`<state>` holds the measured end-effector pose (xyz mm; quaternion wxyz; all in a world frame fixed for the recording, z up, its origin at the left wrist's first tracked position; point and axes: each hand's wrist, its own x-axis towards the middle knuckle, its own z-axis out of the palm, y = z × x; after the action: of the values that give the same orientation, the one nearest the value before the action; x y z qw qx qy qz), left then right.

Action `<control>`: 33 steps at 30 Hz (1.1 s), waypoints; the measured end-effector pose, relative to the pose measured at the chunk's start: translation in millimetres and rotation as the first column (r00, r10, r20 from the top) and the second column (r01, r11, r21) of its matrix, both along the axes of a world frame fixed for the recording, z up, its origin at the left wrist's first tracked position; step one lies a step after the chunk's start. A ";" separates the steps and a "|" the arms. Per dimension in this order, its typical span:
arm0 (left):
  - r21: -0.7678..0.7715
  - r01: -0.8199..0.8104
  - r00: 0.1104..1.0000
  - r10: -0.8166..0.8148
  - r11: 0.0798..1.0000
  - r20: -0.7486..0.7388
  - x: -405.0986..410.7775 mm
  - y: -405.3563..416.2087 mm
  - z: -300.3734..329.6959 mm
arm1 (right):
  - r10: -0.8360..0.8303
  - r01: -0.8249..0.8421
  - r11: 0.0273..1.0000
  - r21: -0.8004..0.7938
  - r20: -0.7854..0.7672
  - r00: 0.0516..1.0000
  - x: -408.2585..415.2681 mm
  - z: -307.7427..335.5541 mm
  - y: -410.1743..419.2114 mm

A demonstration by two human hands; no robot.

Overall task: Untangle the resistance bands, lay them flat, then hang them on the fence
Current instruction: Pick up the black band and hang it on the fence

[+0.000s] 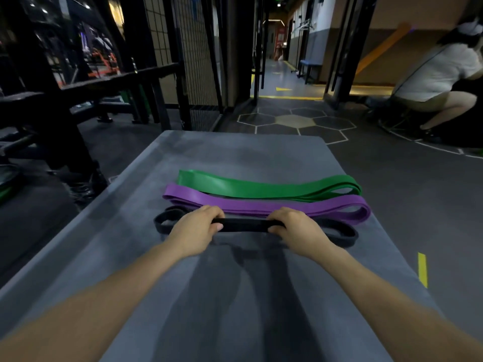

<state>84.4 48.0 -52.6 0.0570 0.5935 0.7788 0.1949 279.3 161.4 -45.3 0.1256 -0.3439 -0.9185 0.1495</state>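
Observation:
Three resistance bands lie side by side across a grey mat (235,152). The green band (261,188) is farthest from me and lies flat. The purple band (261,206) lies flat just in front of it. Nearest is the black band (245,225), whose ends loop out to the left and right. My left hand (194,231) and my right hand (298,231) both grip the black band's middle stretch, a short way apart. A black wire-mesh fence (193,56) stands beyond the mat's far left corner.
Dark gym racks and benches (78,95) crowd the left side. A person in a white top (439,82) crouches at the far right. A corridor (285,74) opens straight ahead past hexagon floor markings (295,121). A yellow floor mark (422,269) lies right of the mat.

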 end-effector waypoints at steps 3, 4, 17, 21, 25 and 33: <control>0.028 -0.082 0.996 0.081 0.996 0.035 -6.7 -23.0 28.4 | 0.046 -0.047 0.999 -0.028 -0.042 0.998 -11.8 27.5 -18.8; 0.031 -0.105 0.993 0.103 0.994 0.062 -8.8 -32.3 38.8 | 0.073 -0.075 0.997 -0.035 -0.057 0.996 -15.9 36.5 -25.6; 0.136 -0.402 0.723 0.223 0.905 0.653 -40.7 -197.0 140.8 | 0.422 -0.425 0.905 0.003 -0.138 0.896 -76.0 132.5 -162.7; 0.209 -0.386 0.765 0.185 0.899 0.617 -45.8 -263.9 153.0 | 0.463 -0.471 0.882 0.023 -0.231 0.856 -103.4 151.8 -204.1; 0.328 -0.439 0.832 0.241 0.836 0.499 -48.8 -314.2 171.3 | 0.529 -0.514 0.844 0.150 -0.384 0.757 -132.4 169.0 -240.5; 0.494 -0.502 0.841 0.534 0.710 0.088 -46.3 -389.0 219.3 | 0.635 -0.608 0.759 0.233 -0.468 0.614 -172.9 214.6 -310.3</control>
<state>38.1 -341.0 166.7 -0.1787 0.3509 0.8375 0.3788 106.4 -149.0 169.2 0.3182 0.0527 -0.9138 0.2470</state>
